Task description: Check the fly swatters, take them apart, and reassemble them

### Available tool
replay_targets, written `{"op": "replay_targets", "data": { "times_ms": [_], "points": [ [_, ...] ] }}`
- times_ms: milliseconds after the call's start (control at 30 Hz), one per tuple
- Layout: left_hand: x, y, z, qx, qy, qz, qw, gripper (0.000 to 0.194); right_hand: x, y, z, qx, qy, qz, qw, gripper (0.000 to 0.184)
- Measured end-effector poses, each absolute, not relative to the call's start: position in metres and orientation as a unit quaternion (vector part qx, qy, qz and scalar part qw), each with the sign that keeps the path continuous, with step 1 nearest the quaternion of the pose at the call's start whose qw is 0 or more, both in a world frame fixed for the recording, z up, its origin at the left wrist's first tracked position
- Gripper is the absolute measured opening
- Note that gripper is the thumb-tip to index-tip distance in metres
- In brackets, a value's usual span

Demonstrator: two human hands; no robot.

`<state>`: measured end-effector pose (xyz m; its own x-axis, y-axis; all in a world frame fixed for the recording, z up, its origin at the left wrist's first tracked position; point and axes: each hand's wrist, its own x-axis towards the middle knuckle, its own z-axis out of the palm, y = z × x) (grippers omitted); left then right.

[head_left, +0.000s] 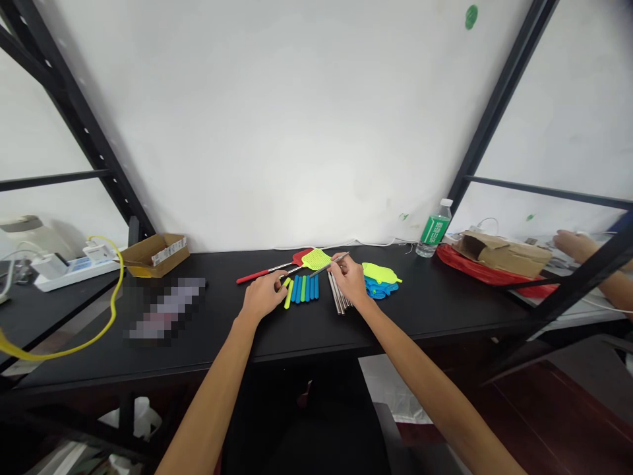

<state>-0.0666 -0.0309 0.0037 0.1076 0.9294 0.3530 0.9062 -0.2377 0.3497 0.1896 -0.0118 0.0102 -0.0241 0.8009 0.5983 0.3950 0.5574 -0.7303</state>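
My left hand [263, 295] is closed, its fingertips around a yellow-green handle [285, 282] at the left end of a row. Several blue handles [306, 288] lie side by side there, with yellow-green ones among them. In my right hand [348, 277] is a thin metal rod [322, 269], slanting down to the left above the row. Beneath that hand lies a bundle of metal rods [339, 298]. Behind the hands are a yellow-green fly swatter head [316, 259] and a red fly swatter [254, 276]. To the right, yellow-green swatter heads [380, 272] rest on blue swatter heads [380, 289].
A cardboard box [158, 256] and a blurred-out object [168, 309] are on the black table [217, 356] at left, near a yellow cable [115, 297]. A water bottle [435, 229] stands right, by a red bag [475, 270]. Another person's hand [576, 247] shows far right.
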Motion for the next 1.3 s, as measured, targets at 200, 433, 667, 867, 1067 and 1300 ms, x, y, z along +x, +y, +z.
{"op": "replay_targets", "data": {
  "times_ms": [200,433,667,867,1067,1300],
  "points": [
    [-0.068,-0.03,0.003,0.739,0.582,0.339,0.019,0.048,0.188,-0.007,0.008,-0.392,-0.619,0.296,0.613,0.026],
    [-0.068,-0.026,0.0,0.771,0.532,0.347,0.046,0.038,0.192,0.001,0.008,-0.352,-0.568,0.398,0.629,0.03],
    [-0.067,-0.028,0.003,0.781,0.516,0.351,0.036,0.03,0.191,0.0,0.01,-0.334,-0.574,0.418,0.619,0.029],
    [-0.065,-0.029,0.003,0.784,0.511,0.351,0.043,0.03,0.19,-0.003,0.011,-0.332,-0.591,0.425,0.6,0.03],
    [-0.065,-0.029,0.004,0.784,0.508,0.355,0.041,0.027,0.19,-0.003,0.012,-0.321,-0.598,0.43,0.595,0.03],
    [-0.064,-0.031,0.006,0.783,0.512,0.35,0.045,0.029,0.19,-0.006,0.014,-0.324,-0.605,0.427,0.589,0.032]
  ]
}}
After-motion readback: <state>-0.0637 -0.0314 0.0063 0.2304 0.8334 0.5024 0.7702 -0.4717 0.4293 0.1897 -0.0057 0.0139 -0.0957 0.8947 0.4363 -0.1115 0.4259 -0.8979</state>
